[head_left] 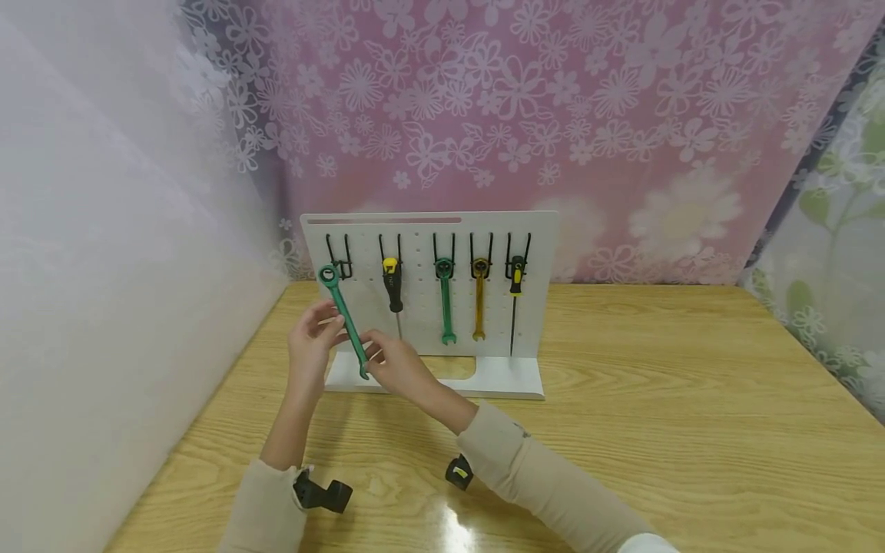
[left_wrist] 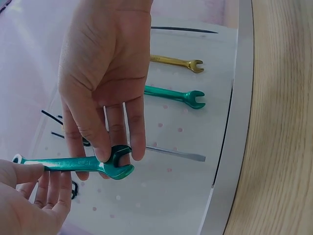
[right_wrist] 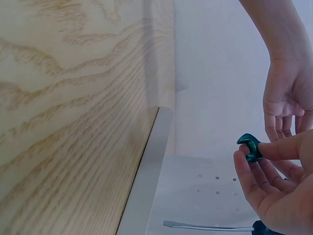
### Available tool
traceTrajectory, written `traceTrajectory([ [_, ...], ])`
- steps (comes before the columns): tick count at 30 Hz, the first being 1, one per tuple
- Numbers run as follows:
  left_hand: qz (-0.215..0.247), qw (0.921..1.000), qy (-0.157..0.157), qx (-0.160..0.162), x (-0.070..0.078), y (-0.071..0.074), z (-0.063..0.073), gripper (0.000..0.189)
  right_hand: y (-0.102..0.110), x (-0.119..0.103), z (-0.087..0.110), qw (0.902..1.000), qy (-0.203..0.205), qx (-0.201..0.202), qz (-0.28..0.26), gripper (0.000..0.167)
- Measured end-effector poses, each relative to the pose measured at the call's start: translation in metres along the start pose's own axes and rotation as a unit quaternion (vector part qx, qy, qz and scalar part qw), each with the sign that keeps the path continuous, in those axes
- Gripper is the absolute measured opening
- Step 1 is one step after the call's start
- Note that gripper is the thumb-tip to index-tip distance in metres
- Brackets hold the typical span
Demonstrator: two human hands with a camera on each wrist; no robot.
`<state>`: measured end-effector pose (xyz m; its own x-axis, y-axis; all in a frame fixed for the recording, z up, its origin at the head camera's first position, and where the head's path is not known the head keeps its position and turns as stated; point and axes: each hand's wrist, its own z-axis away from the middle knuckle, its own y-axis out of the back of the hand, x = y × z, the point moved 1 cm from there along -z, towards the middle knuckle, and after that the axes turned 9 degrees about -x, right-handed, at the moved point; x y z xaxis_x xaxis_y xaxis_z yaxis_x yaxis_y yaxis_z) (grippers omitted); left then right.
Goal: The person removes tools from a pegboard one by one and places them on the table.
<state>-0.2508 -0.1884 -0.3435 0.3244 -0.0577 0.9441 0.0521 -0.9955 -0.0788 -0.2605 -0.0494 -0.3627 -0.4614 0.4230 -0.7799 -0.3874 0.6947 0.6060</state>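
Fingers (left_wrist: 61, 191) of my left hand (head_left: 311, 338) and right hand (head_left: 399, 365) pinch a green wrench (head_left: 347, 321) before the board's (head_left: 418, 311) leftmost hook (head_left: 348, 256); apparent step, positioning; next move likely calls for aligning ring (head_left: 333, 283) and hook.

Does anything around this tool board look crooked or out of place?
Nothing looks damaged or spilled. Only one green combination wrench looks askew: the left hand and right hand hold it slanted before the leftmost hook, while the other green wrench and gold wrench hang nearly vertical on theirs.
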Motion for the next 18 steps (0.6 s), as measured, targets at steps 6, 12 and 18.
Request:
traceTrajectory([
  [6,0.012,0.9997,-0.023,0.004,0.006,-0.005,0.006,0.022,0.006,-0.004,0.01,0.9999,0.01,0.004,0.001,0.03],
  [12,0.018,0.9989,-0.044,-0.002,0.015,-0.018,0.014,0.021,0.014,-0.005,0.025,0.9996,0.024,0.009,-0.007,0.029],
  [18,0.026,0.9976,-0.056,-0.033,0.019,-0.035,0.019,0.022,0.027,-0.004,0.045,0.9995,0.024,0.017,-0.012,0.03],
])
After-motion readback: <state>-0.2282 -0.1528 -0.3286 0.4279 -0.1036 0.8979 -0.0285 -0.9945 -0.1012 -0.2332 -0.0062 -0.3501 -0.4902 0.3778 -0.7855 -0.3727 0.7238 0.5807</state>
